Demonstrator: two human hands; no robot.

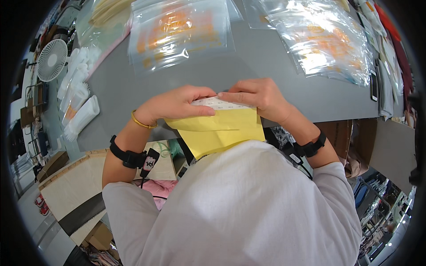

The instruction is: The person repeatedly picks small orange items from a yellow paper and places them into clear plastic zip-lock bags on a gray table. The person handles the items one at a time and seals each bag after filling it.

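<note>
A yellow backing sheet hangs over the table's near edge in front of my body, with a folded yellow layer across its upper part. Along its top edge shows a white label strip with small dark print. My left hand is closed on the sheet's upper left part, its thumb lying flat over the yellow layer. At the top edge my right hand has its fingers pinched on the strip, close to the left fingertips. What lies under the right fingertips is hidden.
Clear plastic bags with orange print are stacked at the far middle of the grey table. Another shiny bag stack lies far right, near a phone. White rolled plastic packs and a fan are at left.
</note>
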